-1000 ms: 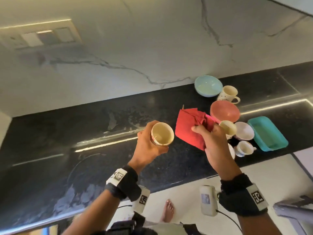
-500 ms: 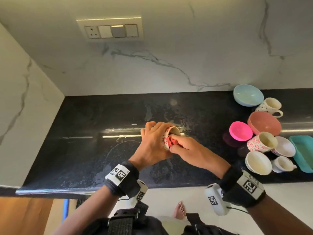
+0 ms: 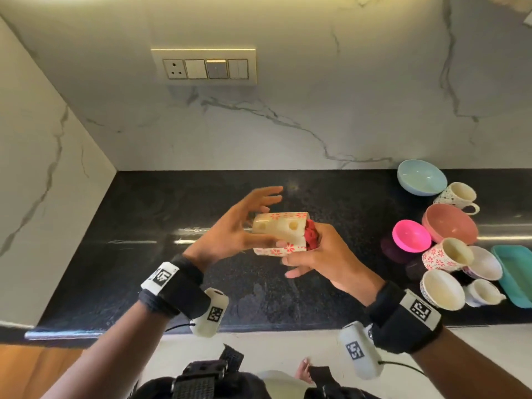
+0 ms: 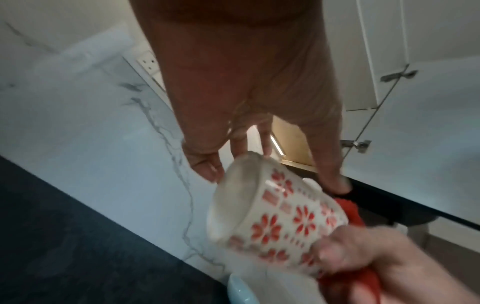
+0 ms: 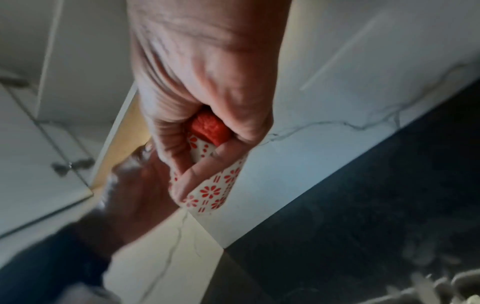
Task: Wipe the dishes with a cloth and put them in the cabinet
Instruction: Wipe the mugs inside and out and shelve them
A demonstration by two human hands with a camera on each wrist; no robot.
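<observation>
A white cup with red flowers (image 3: pixel 277 229) (image 4: pixel 280 218) (image 5: pixel 215 193) lies on its side in the air above the black counter (image 3: pixel 172 226). A red cloth (image 3: pixel 311 236) (image 4: pixel 350 214) (image 5: pixel 209 128) is stuffed into its mouth, which faces right. My right hand (image 3: pixel 313 254) (image 5: pixel 207 148) grips the cup's mouth end and the cloth with curled fingers. My left hand (image 3: pixel 253 223) (image 4: pixel 265 148) is at the cup's base with its fingers spread straight, and only the fingertips and thumb touch it.
Dishes crowd the counter's right end: a light blue bowl (image 3: pixel 421 177), a speckled cup (image 3: pixel 457 195), a salmon bowl (image 3: pixel 449 227), a pink bowl (image 3: pixel 411 236), another floral cup (image 3: pixel 446 254), white cups and a teal tray (image 3: pixel 515 275). White cabinet doors (image 4: pixel 441 123) hang above.
The cloth went from my right hand's open grip into the cup. My left hand has let go its wrap and spread its fingers, and my right hand now holds the cup.
</observation>
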